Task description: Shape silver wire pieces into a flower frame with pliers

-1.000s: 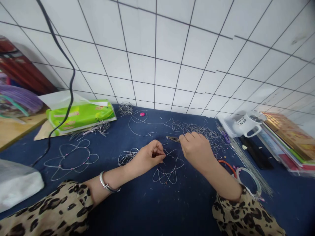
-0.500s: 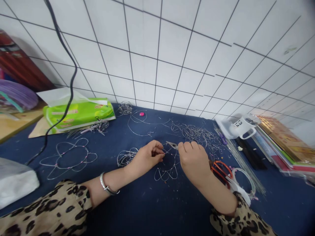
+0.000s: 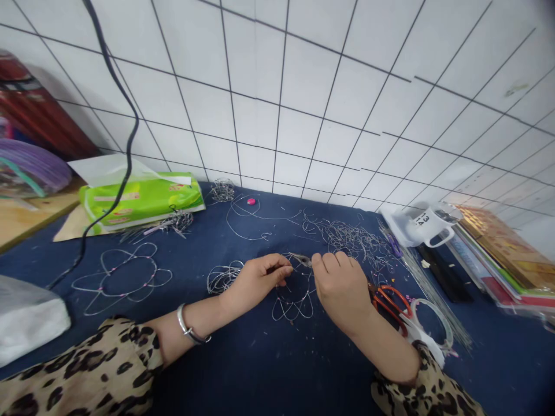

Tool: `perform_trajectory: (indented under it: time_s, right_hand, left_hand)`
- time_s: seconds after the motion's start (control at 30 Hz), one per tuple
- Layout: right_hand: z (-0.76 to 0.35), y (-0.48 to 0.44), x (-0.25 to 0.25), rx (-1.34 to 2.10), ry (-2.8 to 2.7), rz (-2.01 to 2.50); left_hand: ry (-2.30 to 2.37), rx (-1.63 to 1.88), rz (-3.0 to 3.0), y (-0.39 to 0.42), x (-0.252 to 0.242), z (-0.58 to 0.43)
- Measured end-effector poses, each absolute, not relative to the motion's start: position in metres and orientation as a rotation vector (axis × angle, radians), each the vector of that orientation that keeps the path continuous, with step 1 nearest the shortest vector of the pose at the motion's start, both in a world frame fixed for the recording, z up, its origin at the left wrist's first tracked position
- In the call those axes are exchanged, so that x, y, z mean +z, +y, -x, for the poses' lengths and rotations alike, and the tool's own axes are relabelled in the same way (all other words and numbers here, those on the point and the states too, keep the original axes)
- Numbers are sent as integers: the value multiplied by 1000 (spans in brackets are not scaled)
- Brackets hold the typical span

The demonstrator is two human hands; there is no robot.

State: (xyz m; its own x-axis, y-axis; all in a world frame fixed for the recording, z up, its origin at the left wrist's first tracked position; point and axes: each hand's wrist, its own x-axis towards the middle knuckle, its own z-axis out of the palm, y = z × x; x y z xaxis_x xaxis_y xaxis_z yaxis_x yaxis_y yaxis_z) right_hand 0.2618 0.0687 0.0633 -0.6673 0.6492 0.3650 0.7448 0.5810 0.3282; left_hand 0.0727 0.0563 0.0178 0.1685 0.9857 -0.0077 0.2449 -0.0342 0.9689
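My left hand (image 3: 262, 277) pinches the wire at the left side of a small looped wire flower (image 3: 293, 312) on the dark blue cloth. Wrapped in my right hand (image 3: 340, 292) is a pair of pliers (image 3: 301, 259), whose pointed jaws face left over the flower's far edge. Whether the jaws touch the wire I cannot tell. Behind my left hand lies a coil of wire (image 3: 223, 277). A larger wire flower with small pink beads (image 3: 125, 294) rests flat at the left.
Tangled wire (image 3: 351, 237) lies behind my right hand. Orange-handled scissors (image 3: 392, 306), straight wires (image 3: 437, 306) and a white mug (image 3: 433, 225) stand or lie rightward. A green tissue pack (image 3: 143, 199), a black cable (image 3: 130, 138) and a pink round object (image 3: 251, 201) are leftward and back.
The pliers' tip has shifted slightly left and down, with my right hand tilting a little. My left hand keeps its pinch, its fingers slightly lower. The view has moved slightly.
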Motion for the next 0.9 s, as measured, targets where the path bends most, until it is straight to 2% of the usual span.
perform_trajectory:
  time_s: [0.6,0.9]
  right_hand:
    - [-272,81,68,-292,-2713,1120]
    - [-273,81,65,-354,-2667,1134]
  left_hand:
    - [1234,957,-1477,56,22,-73]
    - [1172,969,-1445,59,11,-70]
